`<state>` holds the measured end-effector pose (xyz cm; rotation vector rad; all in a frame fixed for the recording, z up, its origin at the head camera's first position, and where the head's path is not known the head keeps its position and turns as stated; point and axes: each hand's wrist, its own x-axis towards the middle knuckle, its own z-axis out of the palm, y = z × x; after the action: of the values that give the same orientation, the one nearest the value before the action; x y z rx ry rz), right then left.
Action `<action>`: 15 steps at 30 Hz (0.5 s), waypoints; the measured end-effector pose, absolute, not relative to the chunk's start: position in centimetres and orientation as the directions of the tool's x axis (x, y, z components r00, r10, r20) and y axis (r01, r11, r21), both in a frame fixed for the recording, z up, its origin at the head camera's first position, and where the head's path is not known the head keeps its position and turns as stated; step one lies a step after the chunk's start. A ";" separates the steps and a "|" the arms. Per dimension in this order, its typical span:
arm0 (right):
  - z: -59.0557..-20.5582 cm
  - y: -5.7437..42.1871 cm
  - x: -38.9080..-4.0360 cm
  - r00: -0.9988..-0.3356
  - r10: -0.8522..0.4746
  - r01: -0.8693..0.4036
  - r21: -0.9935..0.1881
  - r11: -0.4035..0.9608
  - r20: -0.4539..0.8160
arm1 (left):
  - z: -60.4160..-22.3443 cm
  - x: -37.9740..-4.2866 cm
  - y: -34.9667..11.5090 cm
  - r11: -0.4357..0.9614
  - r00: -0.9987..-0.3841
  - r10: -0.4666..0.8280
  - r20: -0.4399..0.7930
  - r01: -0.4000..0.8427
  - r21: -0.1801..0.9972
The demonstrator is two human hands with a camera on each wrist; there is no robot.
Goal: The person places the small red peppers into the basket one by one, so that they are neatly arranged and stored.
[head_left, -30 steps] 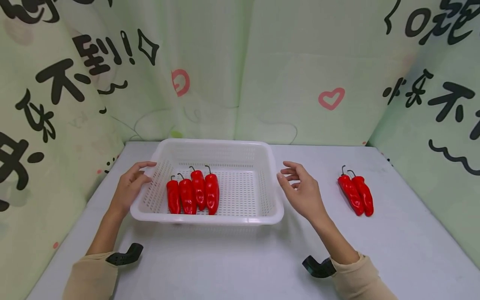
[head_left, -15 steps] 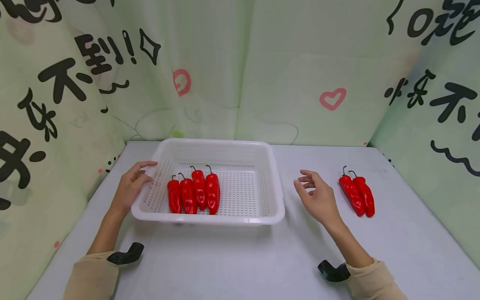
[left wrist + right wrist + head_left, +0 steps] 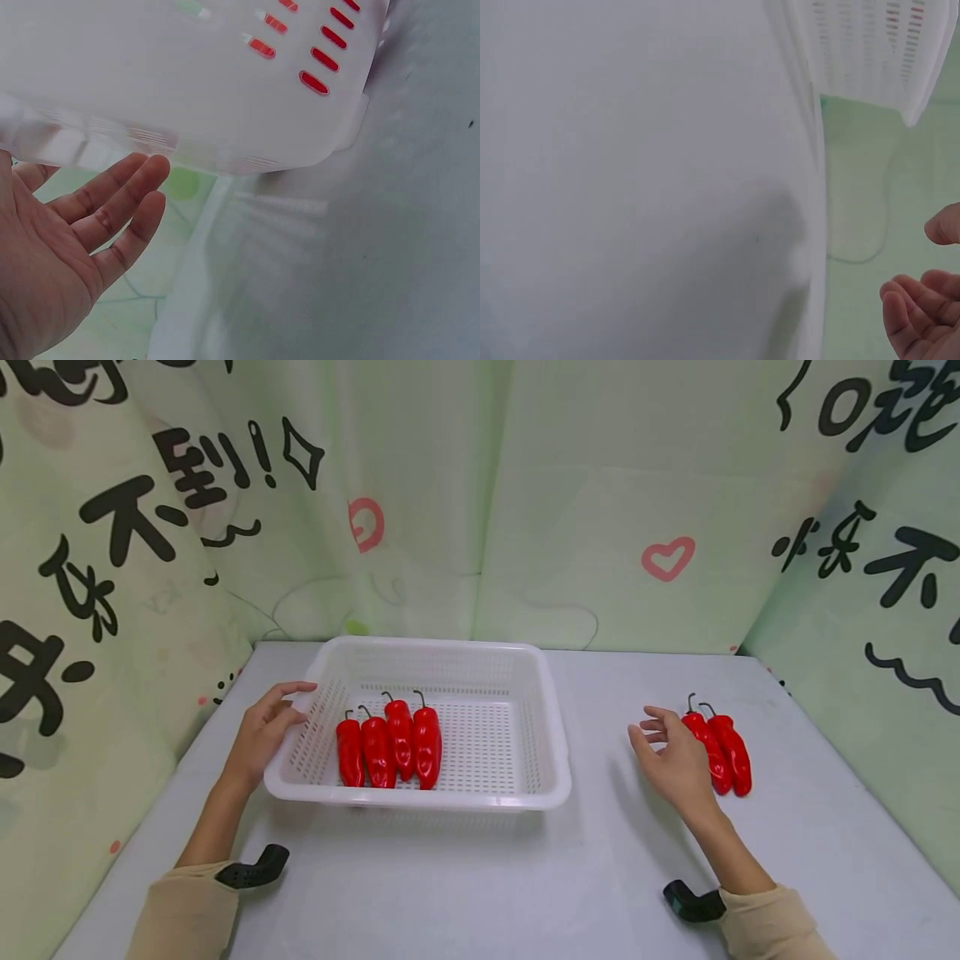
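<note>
A white plastic basket (image 3: 495, 806) with slotted walls stands on the table, and several red peppers (image 3: 377, 752) lie side by side in its left half. My left hand (image 3: 258, 737) is at the basket's left side, index finger and thumb tips touching its rim. In the left wrist view the other fingers (image 3: 124, 202) hang loosely below the rim. My right hand (image 3: 675, 764) hovers over the table right of the basket, fingers loosely bent, nothing held. Just beyond it lie two more red peppers (image 3: 729, 752), one partly hidden behind the hand.
The white table (image 3: 465, 885) runs back to a pale green printed curtain (image 3: 555, 527), which also encloses both sides. Black curved wrist mounts (image 3: 255, 868) stick out from both sleeves.
My right hand has moved away from the basket's right rim, rightward to the two loose peppers. The left hand stays at the basket, and the peppers have not moved.
</note>
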<state>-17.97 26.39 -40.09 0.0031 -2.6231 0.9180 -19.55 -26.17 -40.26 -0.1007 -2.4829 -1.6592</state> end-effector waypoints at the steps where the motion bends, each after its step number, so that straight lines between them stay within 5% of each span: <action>1: -40.1 26.7 -18.0 -0.935 0.118 -0.115 -0.600 0.792 0.335 | -40.3 -19.6 -26.2 0.384 -0.986 -0.029 0.164 0.140 0.913; 15: -40.5 30.3 -18.6 -0.921 0.153 -0.074 -0.547 0.834 0.358 | -40.3 -19.5 -26.2 0.377 -0.987 -0.032 0.160 0.136 0.916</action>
<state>-18.58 30.30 -40.47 -0.0590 -2.6219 0.8053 -19.54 -26.22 -40.28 -0.0939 -2.4781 -1.6716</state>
